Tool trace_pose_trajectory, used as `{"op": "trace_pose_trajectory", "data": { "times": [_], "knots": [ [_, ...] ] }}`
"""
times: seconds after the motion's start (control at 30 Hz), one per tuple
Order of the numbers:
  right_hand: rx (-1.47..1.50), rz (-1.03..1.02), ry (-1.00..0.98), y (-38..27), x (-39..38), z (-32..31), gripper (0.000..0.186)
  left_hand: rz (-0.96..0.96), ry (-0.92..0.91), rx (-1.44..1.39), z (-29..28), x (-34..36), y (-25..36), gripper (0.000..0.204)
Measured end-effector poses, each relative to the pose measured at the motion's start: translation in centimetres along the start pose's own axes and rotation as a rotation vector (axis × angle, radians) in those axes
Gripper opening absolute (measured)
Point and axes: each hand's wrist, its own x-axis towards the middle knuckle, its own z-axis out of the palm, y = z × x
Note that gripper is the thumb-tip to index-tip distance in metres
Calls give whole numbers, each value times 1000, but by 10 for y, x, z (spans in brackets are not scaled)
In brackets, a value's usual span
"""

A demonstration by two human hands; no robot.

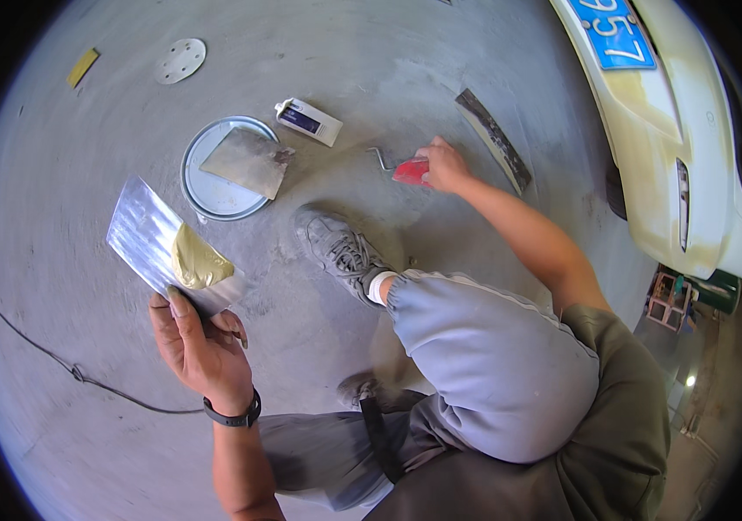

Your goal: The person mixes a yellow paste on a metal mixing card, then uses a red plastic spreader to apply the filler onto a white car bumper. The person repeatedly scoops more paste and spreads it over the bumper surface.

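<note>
In the head view, your left hand [206,354], in the lower left of the frame, pinches the near edge of a shiny metal sheet [141,221] between thumb and fingers. The sheet is tilted up at left of centre, with a lump of pale yellow putty [200,259] stuck on its right part. Your right hand [445,165], above and right of centre, grips a red scraper [410,172], its fingers closed around the right end. A bent wire [379,158] sits just left of the scraper, and a long dark strip [494,141] lies on the floor to the right of that hand. Left of centre, a duller metal plate [243,163] rests on a round tin [194,189], with a white tube [310,122] near its upper right. A holed disc [181,61] and a yellow block [82,68] lie in the upper left. The white car [662,113] fills the upper right, and a dark cable [30,341] curves along the lower left.
</note>
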Motion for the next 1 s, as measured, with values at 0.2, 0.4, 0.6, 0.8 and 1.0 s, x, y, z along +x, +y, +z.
{"op": "trace_pose_trajectory", "data": {
  "times": [0.2,0.4,0.6,0.8,1.0],
  "knots": [
    [742,18,266,2,-72,-46,21,33,-93,6,36,9,-7,25],
    [1788,-76,102,-9,-231,-131,31,0,-271,-91,134,7,-32,22],
    [1626,203,699,-59,-427,-185,15,36,-507,-94,231,-25,-50,26],
    [1244,393,756,-16,-557,-130,8,73,-785,84,229,-61,-77,22],
    [1006,449,446,36,-634,-55,17,119,-799,152,216,-61,-119,23]
  ]
}}
